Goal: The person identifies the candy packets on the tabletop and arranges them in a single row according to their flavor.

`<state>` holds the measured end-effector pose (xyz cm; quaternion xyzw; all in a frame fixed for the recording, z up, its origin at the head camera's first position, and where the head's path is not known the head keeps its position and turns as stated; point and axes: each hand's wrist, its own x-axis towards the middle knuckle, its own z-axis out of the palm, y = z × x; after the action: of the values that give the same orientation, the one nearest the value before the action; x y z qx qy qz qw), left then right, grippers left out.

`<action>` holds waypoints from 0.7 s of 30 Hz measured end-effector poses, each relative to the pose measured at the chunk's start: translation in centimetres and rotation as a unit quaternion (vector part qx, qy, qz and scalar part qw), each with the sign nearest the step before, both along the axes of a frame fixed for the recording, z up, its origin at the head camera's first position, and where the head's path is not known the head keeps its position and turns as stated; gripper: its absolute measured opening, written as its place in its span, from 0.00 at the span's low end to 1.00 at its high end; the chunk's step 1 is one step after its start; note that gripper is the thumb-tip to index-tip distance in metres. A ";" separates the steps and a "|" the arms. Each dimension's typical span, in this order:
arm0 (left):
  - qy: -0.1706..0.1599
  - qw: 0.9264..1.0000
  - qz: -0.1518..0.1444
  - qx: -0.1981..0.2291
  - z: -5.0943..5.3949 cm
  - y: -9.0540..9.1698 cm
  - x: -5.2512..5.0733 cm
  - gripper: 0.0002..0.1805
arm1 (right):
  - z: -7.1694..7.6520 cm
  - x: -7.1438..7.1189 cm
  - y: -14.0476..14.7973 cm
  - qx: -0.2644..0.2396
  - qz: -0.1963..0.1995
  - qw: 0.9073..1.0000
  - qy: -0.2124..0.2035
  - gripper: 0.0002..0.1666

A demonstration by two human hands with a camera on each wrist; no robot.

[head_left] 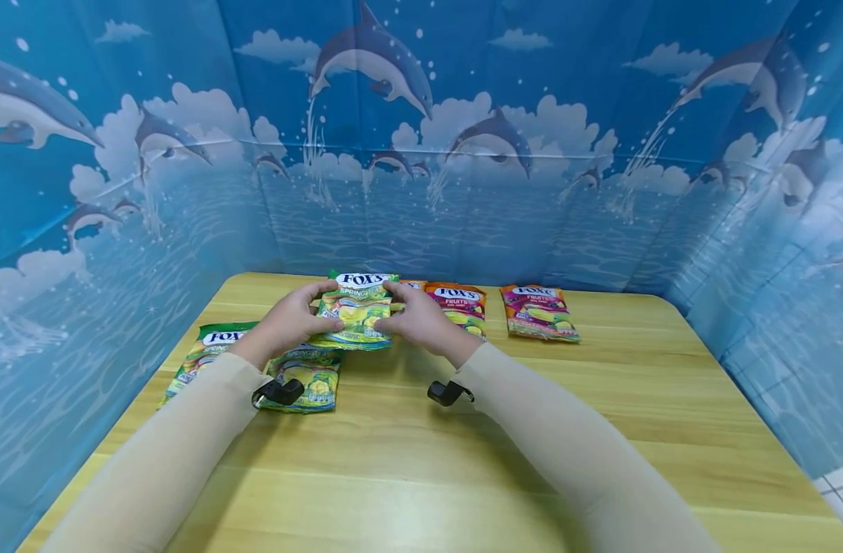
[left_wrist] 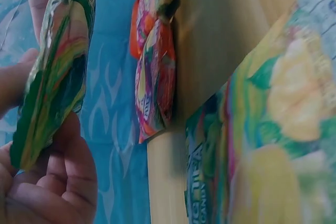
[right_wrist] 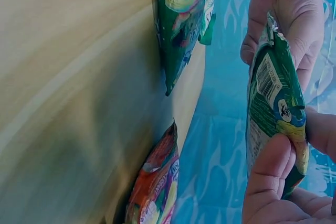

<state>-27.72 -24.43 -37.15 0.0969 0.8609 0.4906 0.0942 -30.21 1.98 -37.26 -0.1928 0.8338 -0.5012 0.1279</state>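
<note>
A green and yellow candy bag (head_left: 355,316), labelled FOX'S, is held up above the back of the table, its front facing me. My left hand (head_left: 290,321) pinches its left edge between thumb and fingers. On the opposite edge, my right hand (head_left: 424,321) pinches it the same way. From the right wrist view, the barcode side of the held bag (right_wrist: 270,95) shows. Below my left wrist lies another green candy bag (head_left: 313,382), partly hidden by the arm. A further green bag (head_left: 203,353) lies left of it.
Behind my right hand lies a red and orange FOX'S bag (head_left: 456,299), with another orange bag (head_left: 413,284) mostly hidden beside it. A separate red and orange bag (head_left: 540,313) lies further right. The wooden table (head_left: 407,453) meets a dolphin-print curtain (head_left: 421,207) at its back and sides.
</note>
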 end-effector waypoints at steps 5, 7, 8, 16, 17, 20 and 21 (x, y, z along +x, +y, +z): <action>0.004 1.000 -0.005 -0.017 -0.3 0.7 0.7 0.45 | 0.0 0.9 0.9 -0.002 0.003 1.000 -0.010 0.51; 0.002 1.000 -0.007 -0.023 -0.3 1.0 0.9 0.46 | -0.1 1.2 1.3 -0.004 0.007 1.000 -0.020 0.52; 0.003 1.000 -0.009 -0.030 -0.4 1.1 1.1 0.47 | -0.1 1.4 1.5 -0.001 0.008 1.000 -0.022 0.52; 0.019 0.991 -0.026 -0.127 -0.5 2.2 2.2 0.54 | -0.8 2.7 2.9 0.046 0.006 0.999 -0.016 0.52; 0.020 0.990 -0.030 -0.136 -0.6 2.4 2.4 0.54 | -0.9 2.8 3.1 0.055 0.006 0.998 -0.013 0.52; 0.023 0.986 -0.040 -0.158 -0.9 2.8 2.8 0.54 | -1.3 3.3 3.4 0.079 0.002 0.997 -0.010 0.52; 0.027 0.984 -0.043 -0.169 -1.0 3.0 2.9 0.55 | -1.4 3.5 3.5 0.087 0.001 0.996 -0.008 0.53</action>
<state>-24.79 -21.43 -38.17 0.1302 0.9286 0.3306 0.1071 -26.76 5.51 -38.68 -0.1775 0.8730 -0.4283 0.1512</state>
